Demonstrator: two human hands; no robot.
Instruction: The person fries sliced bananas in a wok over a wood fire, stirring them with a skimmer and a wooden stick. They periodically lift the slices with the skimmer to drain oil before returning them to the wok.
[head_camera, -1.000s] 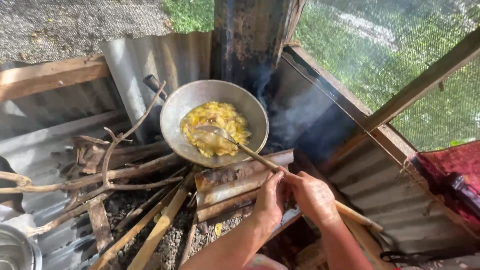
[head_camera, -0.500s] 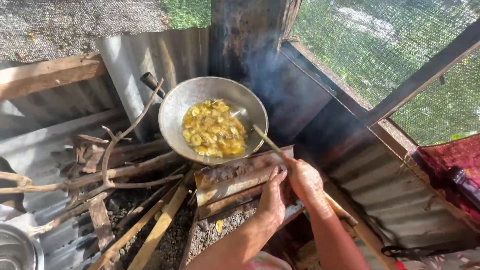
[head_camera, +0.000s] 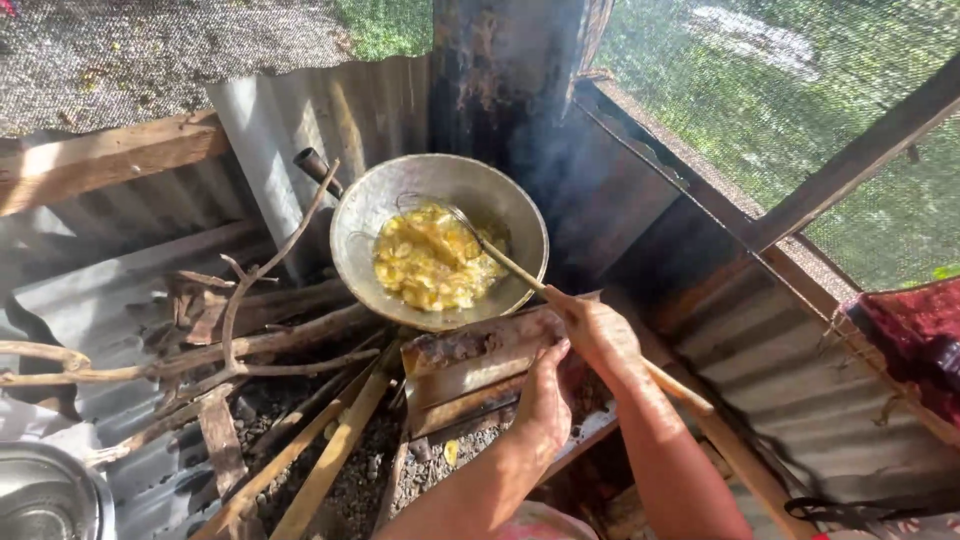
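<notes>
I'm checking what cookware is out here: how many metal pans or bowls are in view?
2. The wok with yellow food sits over the firewood, stirred by the skimmer in the right hand. A steel bowl is at bottom left, partly cut off.

Steel bowl (head_camera: 45, 495) cut off bottom-left

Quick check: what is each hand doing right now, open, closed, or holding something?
Left hand: resting on the metal sheet by the fire; grip cannot be told.
Right hand: closed on the skimmer handle.
</notes>
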